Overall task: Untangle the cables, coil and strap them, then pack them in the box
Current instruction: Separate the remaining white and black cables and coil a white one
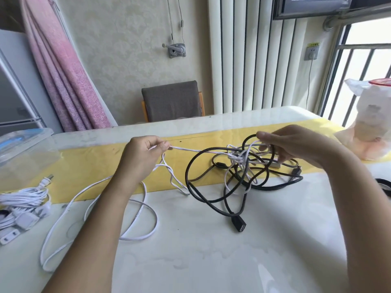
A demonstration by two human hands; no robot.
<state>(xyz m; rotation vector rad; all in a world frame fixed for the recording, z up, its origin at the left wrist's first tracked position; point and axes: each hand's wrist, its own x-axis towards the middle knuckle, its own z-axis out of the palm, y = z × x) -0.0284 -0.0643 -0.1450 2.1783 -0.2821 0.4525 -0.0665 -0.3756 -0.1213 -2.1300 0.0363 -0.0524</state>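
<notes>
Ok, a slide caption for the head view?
Left hand pinches a white cable leading into the black-and-white tangle gripped by the right hand.

Clear box (27,144) and white cable bundle (25,197) (both left) run off-frame.

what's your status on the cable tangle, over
Left hand pinching white cable, line taut. Right hand gripping the tangle. White knotted through black cable, not yet free.

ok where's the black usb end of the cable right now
In the head view the black usb end lies on the table just below the tangle, right of the loose white cable.
</notes>
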